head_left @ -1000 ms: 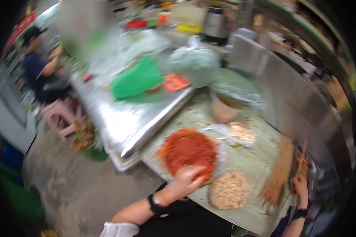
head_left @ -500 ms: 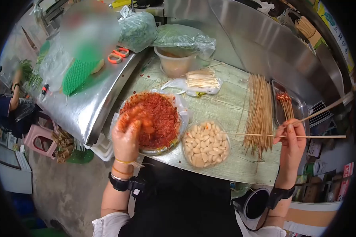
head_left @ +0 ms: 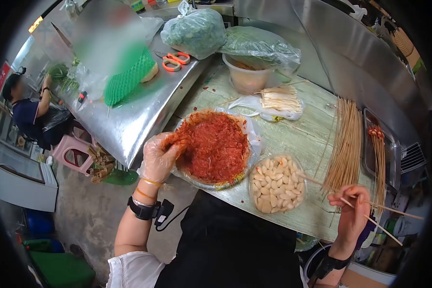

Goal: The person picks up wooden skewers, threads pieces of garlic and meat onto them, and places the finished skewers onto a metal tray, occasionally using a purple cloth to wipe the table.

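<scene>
My left hand (head_left: 161, 156) wears a clear plastic glove and is at the left rim of a round bowl of red mince (head_left: 216, 146). Its fingers are pressed together and coated in the red mince. My right hand (head_left: 353, 209) grips two thin bamboo skewers (head_left: 389, 233), which cross at the fingers. One skewer points left towards a clear tub of peeled garlic cloves (head_left: 277, 185). Just beyond that hand lies a long pile of bare bamboo skewers (head_left: 344, 144). Farther right, a bundle of skewers with red-and-white tips (head_left: 377, 134) rests partly on a metal tray (head_left: 369, 168).
At the back stand a plastic tub (head_left: 247, 77) and bags of greens (head_left: 194, 33). White sticks (head_left: 281, 98) lie on a plastic bag. Orange-handled scissors (head_left: 175, 61) and green netting (head_left: 127, 79) are on the steel counter (head_left: 139, 122). A co-worker (head_left: 33, 113) sits at far left.
My left hand has moved from over the mince to the bowl's left rim. My right hand is lower, and its skewers have tilted down to the right. The camera view has turned left.
</scene>
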{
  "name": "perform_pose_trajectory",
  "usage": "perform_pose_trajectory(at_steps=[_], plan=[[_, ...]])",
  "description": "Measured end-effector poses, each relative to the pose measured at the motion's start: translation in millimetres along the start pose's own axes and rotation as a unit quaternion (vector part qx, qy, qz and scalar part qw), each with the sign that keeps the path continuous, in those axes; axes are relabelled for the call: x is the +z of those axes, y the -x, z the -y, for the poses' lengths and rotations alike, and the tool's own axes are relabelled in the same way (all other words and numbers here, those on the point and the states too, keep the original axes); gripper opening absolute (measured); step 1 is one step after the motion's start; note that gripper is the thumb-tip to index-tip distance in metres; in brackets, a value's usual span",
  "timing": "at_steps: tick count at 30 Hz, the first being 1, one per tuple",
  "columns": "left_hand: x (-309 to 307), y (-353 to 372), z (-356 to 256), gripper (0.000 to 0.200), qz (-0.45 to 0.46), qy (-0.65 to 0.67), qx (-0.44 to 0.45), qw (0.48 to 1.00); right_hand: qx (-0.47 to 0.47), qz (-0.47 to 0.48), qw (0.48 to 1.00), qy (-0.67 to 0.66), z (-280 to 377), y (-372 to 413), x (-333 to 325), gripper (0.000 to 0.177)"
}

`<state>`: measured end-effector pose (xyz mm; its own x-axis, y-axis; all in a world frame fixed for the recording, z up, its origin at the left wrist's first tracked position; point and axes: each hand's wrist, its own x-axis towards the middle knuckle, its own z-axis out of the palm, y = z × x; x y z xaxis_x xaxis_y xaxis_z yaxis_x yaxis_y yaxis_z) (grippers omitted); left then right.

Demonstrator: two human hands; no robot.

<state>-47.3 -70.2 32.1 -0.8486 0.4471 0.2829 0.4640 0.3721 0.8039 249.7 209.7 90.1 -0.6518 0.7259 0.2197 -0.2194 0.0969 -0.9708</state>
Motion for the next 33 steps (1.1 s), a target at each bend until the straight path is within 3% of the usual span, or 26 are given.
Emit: perform_pose_trajectory(at_steps=[1,3,5,7,12,19,21,22,24,25,26,27,28,33], plan=[[2,-5,-3,0.01,0.001,-0.001,0.0,1.0,0.001,-0.001,1.0,-0.001,-6,1,-7,0.026],[9,-15,-9,0.014,0.044,-0.1,0.121,0.987,-0.005,0.047,0.997,-0.069,-22,2,-28,0.028],[21,-24,-17,0.017,0.082,-0.115,0.116,0.983,-0.003,0.041,0.995,-0.095,-21,1,-19,0.027],[34,-33,-19,0.019,0.137,-0.263,0.146,0.944,0.005,-0.003,0.998,-0.058,-21,0,-12,0.027],[55,-46,-35,0.018,0.216,-0.405,0.169,0.872,0.017,0.019,0.999,-0.042,-26,4,-8,0.025],[56,-55,-26,0.019,0.207,-0.454,0.149,0.854,0.013,0.019,0.999,-0.041,-22,11,-15,0.023],[46,-56,-22,0.02,0.18,-0.347,0.16,0.906,0.011,0.016,0.999,-0.044,-22,14,-16,0.023],[41,-58,-19,0.02,0.178,-0.349,0.163,0.905,0.009,0.015,0.999,-0.046,-22,15,-16,0.023],[31,-60,-15,0.024,0.201,-0.174,0.03,0.964,0.005,0.012,0.999,-0.05,-22,16,-15,0.024],[27,-59,-18,0.024,0.199,-0.176,0.033,0.963,0.004,0.014,0.998,-0.056,-21,16,-13,0.025],[22,-56,-22,0.025,0.206,-0.041,-0.086,0.974,0.003,0.018,0.998,-0.061,-21,16,-11,0.025],[18,-52,-24,0.027,0.206,0.097,-0.202,0.953,0.0,0.019,0.998,-0.064,-21,16,-8,0.025],[19,-49,-18,0.026,0.198,0.183,-0.198,0.942,0.017,0.01,0.997,-0.074,-21,16,-5,0.026],[25,-29,-13,0.02,0.191,0.338,-0.219,0.895,0.019,0.012,0.998,-0.064,-24,14,0,0.029]])
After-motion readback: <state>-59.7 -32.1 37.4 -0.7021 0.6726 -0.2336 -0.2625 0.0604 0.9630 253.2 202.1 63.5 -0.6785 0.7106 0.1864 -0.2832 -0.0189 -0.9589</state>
